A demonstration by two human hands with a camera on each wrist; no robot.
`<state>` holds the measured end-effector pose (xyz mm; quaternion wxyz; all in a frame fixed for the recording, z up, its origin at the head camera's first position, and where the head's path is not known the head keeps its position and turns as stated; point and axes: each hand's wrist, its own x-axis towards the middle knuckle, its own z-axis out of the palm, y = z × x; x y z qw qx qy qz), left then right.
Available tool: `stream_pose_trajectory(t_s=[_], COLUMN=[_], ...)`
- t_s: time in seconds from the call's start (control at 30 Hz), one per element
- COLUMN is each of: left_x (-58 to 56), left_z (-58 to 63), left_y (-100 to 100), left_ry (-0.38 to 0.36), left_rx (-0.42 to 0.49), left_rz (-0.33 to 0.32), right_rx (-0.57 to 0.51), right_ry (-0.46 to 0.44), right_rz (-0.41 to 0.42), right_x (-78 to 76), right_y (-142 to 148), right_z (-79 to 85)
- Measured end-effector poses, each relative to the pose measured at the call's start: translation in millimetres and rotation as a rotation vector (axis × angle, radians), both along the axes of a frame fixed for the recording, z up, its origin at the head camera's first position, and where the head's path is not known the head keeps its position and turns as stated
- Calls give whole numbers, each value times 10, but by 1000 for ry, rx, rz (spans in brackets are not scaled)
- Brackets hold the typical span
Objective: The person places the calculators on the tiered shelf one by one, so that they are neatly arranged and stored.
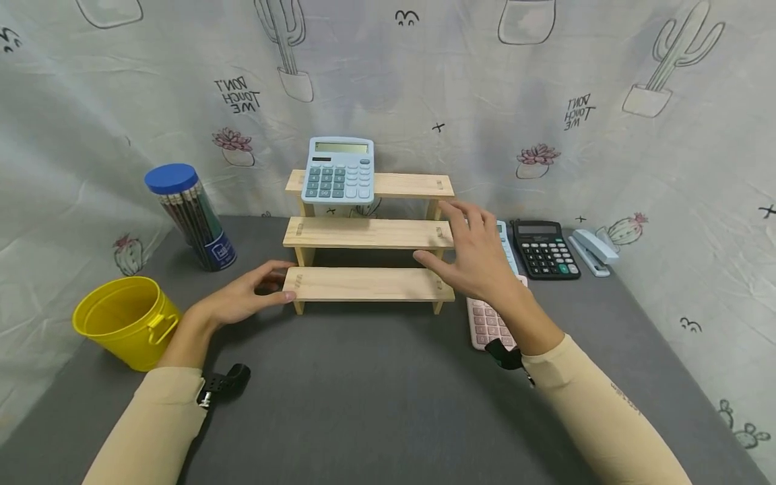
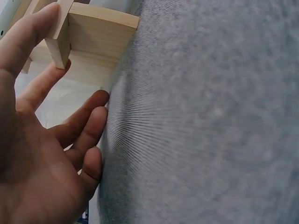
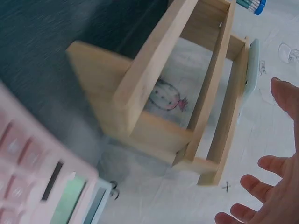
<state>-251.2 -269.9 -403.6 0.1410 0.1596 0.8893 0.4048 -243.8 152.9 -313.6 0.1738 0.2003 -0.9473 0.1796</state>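
Note:
A three-step wooden shelf stands on the dark grey table. My left hand pinches the left end of its lowest board, and the left wrist view shows the thumb and one finger on either side of that board. The other fingers rest near the cloth. Beside the right end of the middle board, my right hand is spread and holds nothing; in the right wrist view its fingers are apart from the wood. On the top board leans a light blue calculator.
A pink calculator lies partly under my right wrist, with another blue calculator partly hidden behind the hand. Farther right are a black calculator and a light blue stapler. At left stand a yellow bucket and a blue-lidded pencil jar.

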Motion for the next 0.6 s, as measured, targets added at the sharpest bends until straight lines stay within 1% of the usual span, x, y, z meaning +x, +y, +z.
stream_pose_trajectory(t_s=[0.1, 0.17, 0.4, 0.47, 0.6], left_x=[14, 14, -28, -32, -20], left_z=[7, 28, 180, 210, 228], left_y=[-6, -5, 28, 37, 43], left_ry=[25, 24, -5, -31, -113], left_rx=[-23, -33, -76, -84, -87], left_rz=[-19, -31, -61, -62, -44], right_rx=[8, 8, -26, -31, -25], right_ry=[-17, -16, -18, -19, -35], right_rz=[-13, -19, -55, -63, -76], right_x=[41, 59, 113, 136, 193], right_y=[130, 219, 488, 558, 685], right_z=[-45, -71, -141, -174, -256])
